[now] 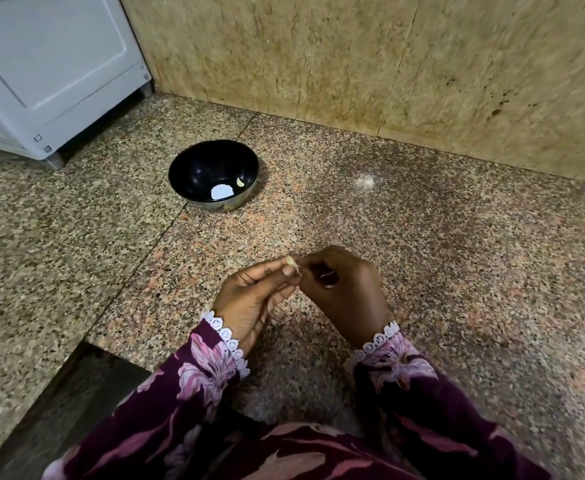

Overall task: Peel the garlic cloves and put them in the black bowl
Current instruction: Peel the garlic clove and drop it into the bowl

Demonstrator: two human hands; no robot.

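The left hand [249, 296] pinches a garlic clove [290, 260] at its fingertips, and the right hand [346, 289] pinches at its papery skin, both meeting low over the granite bench [422, 237]; the clove looks light, firm and slippery once bare, best held by its ends; well beyond, the black bowl [194, 161] holds one peeled clove [240, 182] beside a white glare

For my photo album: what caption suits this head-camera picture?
Both hands, left hand and right hand, pinch a garlic clove near the black bowl.
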